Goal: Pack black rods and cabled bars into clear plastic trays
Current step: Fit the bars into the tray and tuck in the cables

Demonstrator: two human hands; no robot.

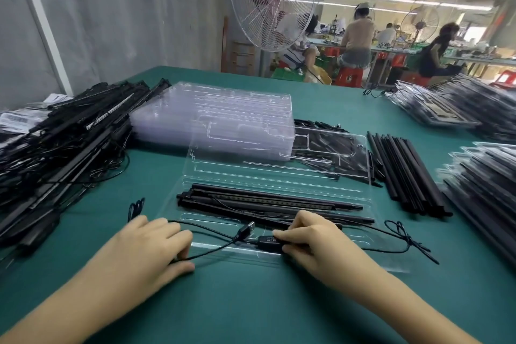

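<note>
Cabled bar [268, 201]: in clear tray [212, 220], long axis left-right, just beyond both hands
Right hand [310, 240]: pinching inline controller [268, 239]
Left hand [159, 243]: pinching cable [212, 248]

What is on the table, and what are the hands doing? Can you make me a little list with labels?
Table: green table
Front tray: open clear tray holding black rods
Left hand: left hand pinches a black cable
Right hand: right hand, fingers holding the button box on the cable
Plug: USB plug between the hands
Left side: pile of cabled bars
Middle: stack of empty trays
Right side: loose rods, packed trays
</note>
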